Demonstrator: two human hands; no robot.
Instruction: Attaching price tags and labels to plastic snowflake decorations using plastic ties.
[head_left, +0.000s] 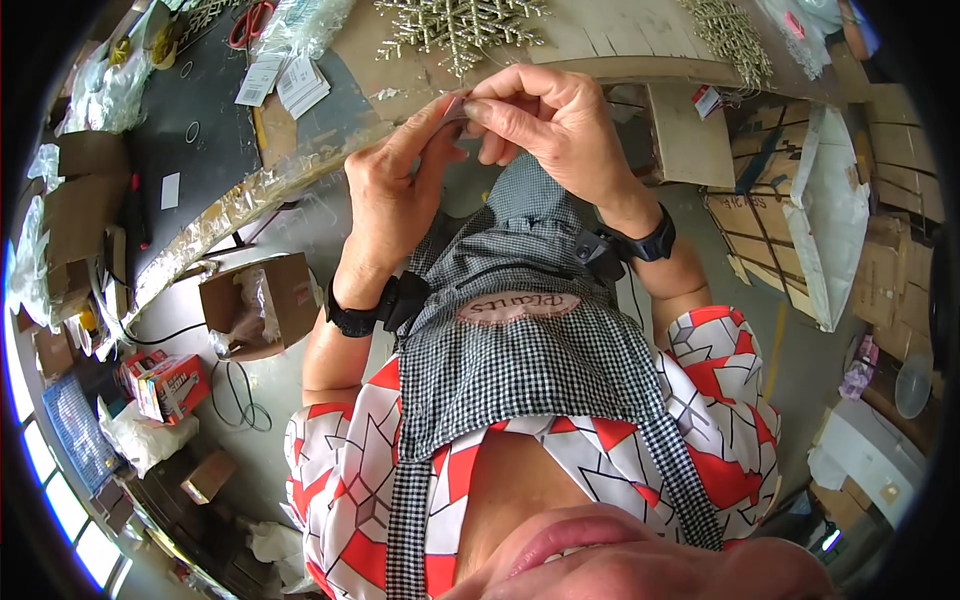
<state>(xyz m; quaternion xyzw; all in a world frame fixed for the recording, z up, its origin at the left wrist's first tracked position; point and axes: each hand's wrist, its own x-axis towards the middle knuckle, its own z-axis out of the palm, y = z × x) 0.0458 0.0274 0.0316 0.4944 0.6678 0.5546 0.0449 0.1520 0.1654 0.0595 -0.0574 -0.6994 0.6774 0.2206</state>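
My left hand [392, 185] and my right hand [548, 120] meet at the near edge of the worktable. Between the left thumb and forefinger is a small tag [453, 108] with a red edge, partly covered by the fingers. The right thumb and forefinger pinch together at the tag's right side; whether they grip the tag or a fine string there is too small to tell. Just beyond my hands a gold glitter snowflake ornament [458, 30] lies on the table.
Loose white tags [300, 86], red-handled scissors [252, 24] and clear plastic bags [300, 28] lie on the left of the table [215, 130]. Another gold snowflake [728, 40] at right has a red-and-white tag [707, 100]. Cardboard boxes [765, 190] stand at right, an open carton [285, 295] at left.
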